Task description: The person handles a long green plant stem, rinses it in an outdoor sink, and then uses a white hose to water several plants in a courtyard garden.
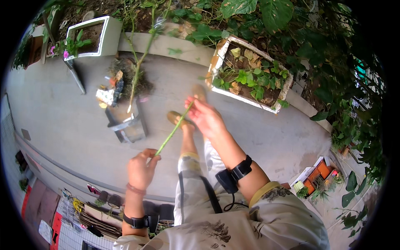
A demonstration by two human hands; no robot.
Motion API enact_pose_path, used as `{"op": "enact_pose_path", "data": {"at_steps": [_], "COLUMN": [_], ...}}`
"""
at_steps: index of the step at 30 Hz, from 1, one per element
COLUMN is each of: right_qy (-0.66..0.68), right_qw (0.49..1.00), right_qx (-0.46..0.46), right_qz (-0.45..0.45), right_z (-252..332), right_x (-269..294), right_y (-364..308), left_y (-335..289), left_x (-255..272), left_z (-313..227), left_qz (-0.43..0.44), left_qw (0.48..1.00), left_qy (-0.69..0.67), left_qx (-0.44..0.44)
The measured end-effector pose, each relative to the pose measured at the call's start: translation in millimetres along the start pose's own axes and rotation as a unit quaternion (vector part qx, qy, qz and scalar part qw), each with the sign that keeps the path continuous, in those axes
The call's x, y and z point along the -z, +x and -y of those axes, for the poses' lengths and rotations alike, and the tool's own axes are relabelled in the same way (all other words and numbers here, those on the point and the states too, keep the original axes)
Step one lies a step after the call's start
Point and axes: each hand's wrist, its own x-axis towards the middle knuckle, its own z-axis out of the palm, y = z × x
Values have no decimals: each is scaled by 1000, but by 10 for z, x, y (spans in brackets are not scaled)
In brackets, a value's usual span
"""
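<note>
A thin green plant stem slants between my two hands, bare of leaves. My left hand pinches its lower end between thumb and fingers. At the upper end, my right hand has its fingertips closed on the stem. Ahead and to the left, a leggy plant with a pale green stalk leans over the concrete. A grey plastic container lies by the stalk's foot, with a clump of dry roots and soil and some litter beside it.
A white planter of leafy seedlings stands ahead right; another white planter stands far left. Near it, a dark tool or bar lies on the concrete. My shoes are just beyond the stem. Small potted plants sit at right.
</note>
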Motion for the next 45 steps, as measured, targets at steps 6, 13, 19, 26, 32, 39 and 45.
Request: {"op": "enact_pose_path", "data": {"at_steps": [6,13,19,26,32,39,45], "right_qy": [-22,27,38,24,-14,-53,-111], "right_qw": [999,992,990,987,985,976,986], "right_qx": [-17,0,5,32,44,34,-6], "right_qz": [-19,-125,-137,-156,-167,-206,-124], "right_z": [-67,-162,-107,27,259,405,377], "right_x": [62,11,-70,-193,-110,-187,-443], "right_y": [-33,2,-69,-288,-404,-378,-390], "left_y": [-67,-179,-311,-527,-605,-612,-662], "left_x": [47,72,156,275,273,280,457], "left_z": [-99,-157,-197,-301,-442,-518,-488], "left_qz": [5,-23,-34,-71,-68,-101,-127], "left_qw": [999,997,995,990,986,978,980], "left_qy": [36,54,54,31,82,78,72], "left_qx": [-15,-47,-73,-120,-128,-167,-138]}}
